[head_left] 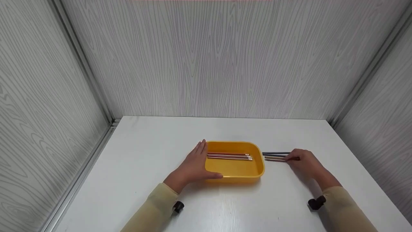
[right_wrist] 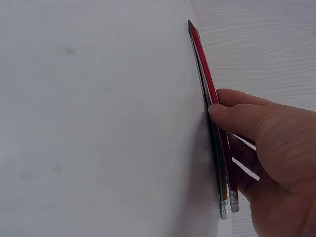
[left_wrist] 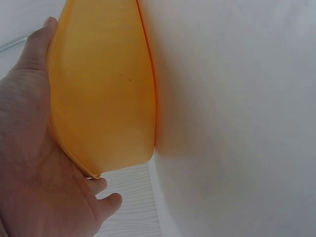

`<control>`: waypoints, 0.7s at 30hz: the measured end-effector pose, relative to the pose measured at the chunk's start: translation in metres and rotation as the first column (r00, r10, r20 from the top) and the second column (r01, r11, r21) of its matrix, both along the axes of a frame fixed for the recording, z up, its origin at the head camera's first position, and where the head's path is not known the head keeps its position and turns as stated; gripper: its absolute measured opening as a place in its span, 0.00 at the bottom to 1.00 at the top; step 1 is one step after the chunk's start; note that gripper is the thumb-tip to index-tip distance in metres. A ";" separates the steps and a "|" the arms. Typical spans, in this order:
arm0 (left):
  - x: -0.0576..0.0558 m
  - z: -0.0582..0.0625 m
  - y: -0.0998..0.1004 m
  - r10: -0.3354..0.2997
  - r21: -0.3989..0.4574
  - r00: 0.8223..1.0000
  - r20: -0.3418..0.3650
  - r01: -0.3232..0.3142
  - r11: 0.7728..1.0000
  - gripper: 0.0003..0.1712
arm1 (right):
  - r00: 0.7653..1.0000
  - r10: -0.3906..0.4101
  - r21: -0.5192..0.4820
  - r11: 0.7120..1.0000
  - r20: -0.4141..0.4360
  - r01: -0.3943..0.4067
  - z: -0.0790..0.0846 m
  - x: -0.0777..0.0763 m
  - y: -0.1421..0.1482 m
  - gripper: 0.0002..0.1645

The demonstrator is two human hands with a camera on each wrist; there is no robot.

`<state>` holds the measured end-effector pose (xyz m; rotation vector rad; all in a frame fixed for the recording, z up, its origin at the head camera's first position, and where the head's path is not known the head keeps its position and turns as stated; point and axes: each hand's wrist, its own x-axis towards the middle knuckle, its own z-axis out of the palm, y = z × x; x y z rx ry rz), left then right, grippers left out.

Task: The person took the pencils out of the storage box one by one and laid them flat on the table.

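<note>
A yellow plastic tray sits on the white table, with several reddish pencils lying side by side inside. My left hand rests against its left end, fingers straight along the far corner and thumb over the near rim. The left wrist view shows the tray's outer wall beside the palm. Right of the tray, my right hand pinches a red pencil between thumb and fingers. Alongside it lie dark pencils; their far ends are hidden behind the hand in the head view.
The white table is bounded by grey wood-grain panels at the back and both sides. A small black device is strapped at the right wrist, another at the left.
</note>
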<state>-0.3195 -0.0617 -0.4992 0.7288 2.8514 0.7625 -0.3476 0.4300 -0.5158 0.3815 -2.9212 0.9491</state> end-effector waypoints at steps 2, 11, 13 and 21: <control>0.000 0.000 0.000 0.003 0.002 1.000 -0.001 -0.003 1.000 0.86 | 1.000 -0.005 -0.001 1.000 0.003 0.005 -0.001 0.000 -0.001 0.13; 0.001 0.000 0.000 0.004 0.012 1.000 0.003 -0.004 1.000 0.86 | 0.999 -0.029 0.024 0.999 0.033 0.028 0.001 -0.001 -0.003 0.13; 0.001 0.000 0.000 0.004 0.009 1.000 0.001 -0.004 1.000 0.86 | 0.999 -0.034 0.020 0.999 0.037 0.034 0.001 -0.001 -0.003 0.13; 0.000 0.000 0.000 -0.001 -0.004 1.000 -0.009 0.001 1.000 0.86 | 0.997 -0.053 0.010 0.999 0.052 0.053 -0.001 -0.001 -0.004 0.11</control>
